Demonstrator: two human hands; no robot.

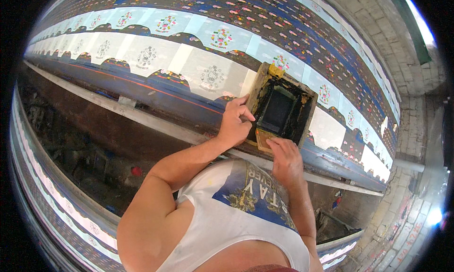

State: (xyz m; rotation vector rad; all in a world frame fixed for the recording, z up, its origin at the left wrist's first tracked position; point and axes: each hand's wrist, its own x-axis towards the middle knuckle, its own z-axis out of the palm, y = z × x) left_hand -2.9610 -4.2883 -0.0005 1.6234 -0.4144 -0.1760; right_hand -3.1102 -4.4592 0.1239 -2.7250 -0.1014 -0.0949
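Note:
A wooden printing screen (308,113) with a dark, ink-smeared mesh (275,109) and a yellow patch at its top lies over a long row of pale printed cut pieces (210,71). My left hand (235,120) grips the screen's left side with curled fingers. In my right hand (286,161) is a wooden squeegee (264,138), held inside the lower part of the screen, with my fingers on its top edge. The piece just left of the screen carries a grey outline print, while pieces behind it show coloured prints.
A long rail (118,78) runs along the near edge of the printing table. Further rows of pieces (331,40) stretch behind. A second printing table (71,201) is at my lower left, with a dark gap between. A brick walkway (411,135) runs along the right.

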